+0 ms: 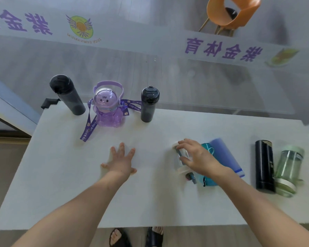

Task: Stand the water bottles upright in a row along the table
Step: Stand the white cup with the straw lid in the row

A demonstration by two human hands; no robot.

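Counting from my head view: three bottles stand in a row along the table's (61, 184) far edge, five lie on the right. My right hand (196, 156) curls around the clear bottle (181, 157), lying flat; my left hand (120, 162) rests splayed, empty.

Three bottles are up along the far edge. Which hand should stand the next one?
Right. The right hand is already closing over the clear bottle lying on its side, beside the other fallen bottles. The left hand rests flat and empty on the table, farther from them.
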